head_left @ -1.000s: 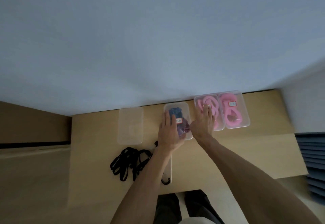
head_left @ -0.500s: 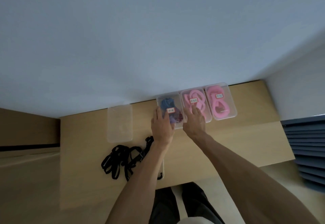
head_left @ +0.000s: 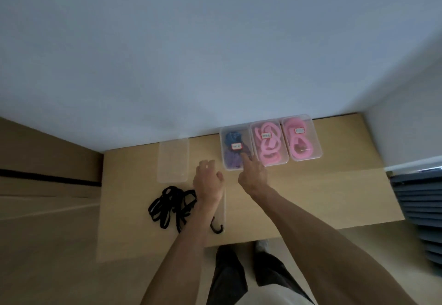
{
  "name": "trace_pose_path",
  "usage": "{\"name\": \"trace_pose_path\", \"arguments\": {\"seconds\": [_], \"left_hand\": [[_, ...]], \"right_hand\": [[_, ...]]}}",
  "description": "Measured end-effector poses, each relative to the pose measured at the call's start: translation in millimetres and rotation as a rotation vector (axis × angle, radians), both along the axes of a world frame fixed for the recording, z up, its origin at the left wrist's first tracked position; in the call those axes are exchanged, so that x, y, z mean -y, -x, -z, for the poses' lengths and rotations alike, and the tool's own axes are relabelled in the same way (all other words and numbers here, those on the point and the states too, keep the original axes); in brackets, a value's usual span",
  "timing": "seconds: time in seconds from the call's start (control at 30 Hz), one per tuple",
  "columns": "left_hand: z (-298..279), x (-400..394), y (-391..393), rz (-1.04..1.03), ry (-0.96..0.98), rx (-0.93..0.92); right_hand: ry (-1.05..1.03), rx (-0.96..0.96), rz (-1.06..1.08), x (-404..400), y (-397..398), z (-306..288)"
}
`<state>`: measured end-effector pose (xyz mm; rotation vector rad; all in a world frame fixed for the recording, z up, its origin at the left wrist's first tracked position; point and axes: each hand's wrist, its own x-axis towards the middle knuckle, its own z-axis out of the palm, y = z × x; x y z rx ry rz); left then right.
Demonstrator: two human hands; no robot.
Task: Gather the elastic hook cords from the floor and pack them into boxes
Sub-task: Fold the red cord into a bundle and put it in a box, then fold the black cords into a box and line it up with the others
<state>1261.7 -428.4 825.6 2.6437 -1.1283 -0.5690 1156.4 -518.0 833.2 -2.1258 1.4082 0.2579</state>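
Note:
Three clear lidded boxes stand in a row against the wall on the wooden table (head_left: pixel 323 189). The left box (head_left: pixel 233 148) holds blue and purple cords; the middle box (head_left: pixel 267 145) and the right box (head_left: pixel 301 140) hold pink cords. My right hand (head_left: pixel 252 172) touches the near right corner of the left box with straight fingers. My left hand (head_left: pixel 207 180) hovers just left of that box, fingers loosely curled and holding nothing. A tangle of black hook cords (head_left: pixel 171 205) lies on the table under my left forearm. One black hook (head_left: pixel 216 227) shows near the front edge.
An empty clear box (head_left: pixel 172 163) lies left of the row. A clear lid (head_left: pixel 223 209) lies partly hidden under my left wrist. Grey slatted panels (head_left: pixel 421 211) stand at the right. My legs (head_left: pixel 239 273) are at the table's front edge.
My left hand has come off the blue-cord box and drawn back to its left. My right hand slid to that box's near right corner. The view shifted a little.

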Motion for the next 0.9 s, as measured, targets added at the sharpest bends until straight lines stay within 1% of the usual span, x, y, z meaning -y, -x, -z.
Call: {"name": "trace_pose_path", "arguments": {"seconds": [0.07,0.17,0.27,0.33,0.43,0.5,0.57,0.67,0.77,0.9], "left_hand": [[-10,-27,-3,-0.089,-0.013,-0.016],[-19,-67,-13,-0.192,-0.037,-0.034],[-21,-103,-25,-0.179,-0.099,-0.048],[-15,-121,-33,-0.176,-0.130,-0.063],[-2,-143,-45,-0.187,-0.157,-0.075],[10,-157,-53,-0.149,-0.186,-0.079],[22,-169,-59,-0.099,-0.184,-0.104],[34,-181,-65,-0.022,-0.152,-0.148],[44,-189,-68,0.040,-0.108,-0.207],[52,-197,-62,0.104,-0.046,-0.264]], "right_hand": [[-0.043,-0.029,-0.065,-13,-3,-7],[-0.081,-0.024,-0.169,-36,-13,-15],[-0.121,-0.084,-0.294,-62,-28,-20],[-0.173,-0.128,-0.310,-82,-34,-16],[-0.252,-0.199,-0.261,-111,-40,-5],[-0.277,-0.225,-0.201,-129,-44,6],[-0.274,-0.235,-0.102,-148,-45,15],[-0.263,-0.202,0.104,-173,-47,28],[-0.213,-0.185,0.237,-198,-47,38],[-0.104,-0.130,0.278,-223,-45,51]]}}
